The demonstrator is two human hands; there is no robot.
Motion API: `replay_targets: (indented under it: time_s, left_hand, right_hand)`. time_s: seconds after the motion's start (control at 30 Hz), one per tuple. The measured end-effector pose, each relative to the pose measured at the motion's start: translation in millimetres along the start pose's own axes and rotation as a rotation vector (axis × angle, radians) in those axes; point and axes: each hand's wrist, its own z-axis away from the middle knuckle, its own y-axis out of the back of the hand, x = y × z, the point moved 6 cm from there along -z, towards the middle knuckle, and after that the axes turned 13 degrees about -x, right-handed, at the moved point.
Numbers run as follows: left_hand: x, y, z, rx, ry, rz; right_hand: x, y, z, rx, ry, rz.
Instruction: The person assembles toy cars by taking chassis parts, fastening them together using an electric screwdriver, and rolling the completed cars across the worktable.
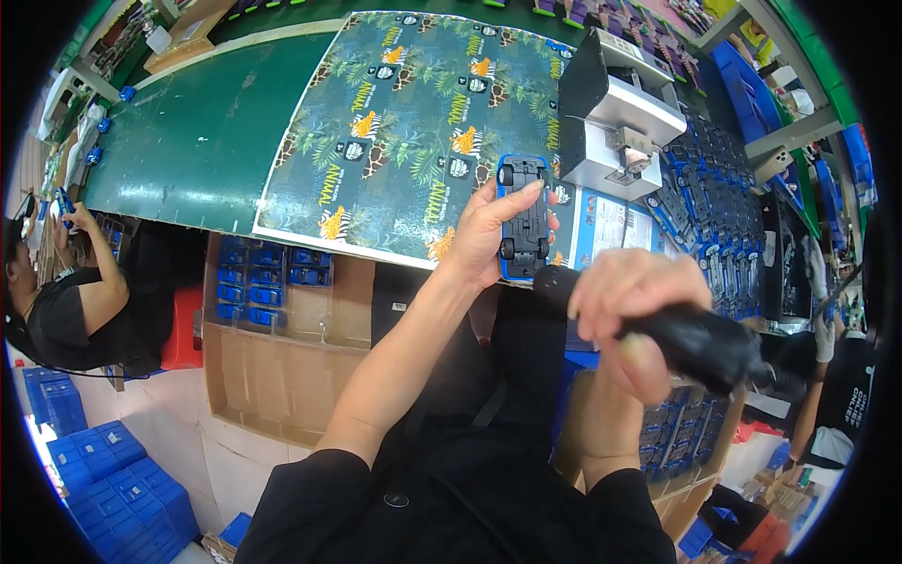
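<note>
My left hand (pixel 477 233) holds a blue toy car (pixel 524 226) with its black underside and wheels facing up. The thumb lies along the top of the car, near the front edge of the table. In my right hand (pixel 637 287) is a black power screwdriver (pixel 695 346), gripped round its body. Its nose points left toward the near end of the car and appears apart from it. Motion blurs the tool and the right fingers, and the tip cannot be made out.
A printed animal-pattern sheet (pixel 395 141) covers part of the green table (pixel 207 122). A silver metal device (pixel 615 155) stands right of the car. Further right lie rows of upturned toy cars (pixel 719 216). Cardboard boxes (pixel 272 381) hold cars below the table. Co-workers sit at both sides.
</note>
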Motion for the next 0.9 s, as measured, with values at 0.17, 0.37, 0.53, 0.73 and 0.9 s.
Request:
replay_targets:
  time_s: [0.17,0.37,0.53,0.73,0.9]
  left_hand:
    - [4,0,1,-0.079,-0.006,0.311]
    - [1,5,-2,-0.222,0.019,0.389]
    - [1,5,-2,-0.228,0.019,0.484]
    - [14,-2,0,-0.079,-0.012,0.264]
    - [53,5,10,0.133,-0.032,-0.072]
  right_hand:
    - [-30,28,1,0.107,0.095,-0.009]
    - [15,83,26,0.31,-0.16,0.374]
    - [23,89,25,0.361,-0.182,0.309]
    - [23,93,35,0.367,-0.125,0.255]
    - [20,108,40,0.461,-0.055,0.192]
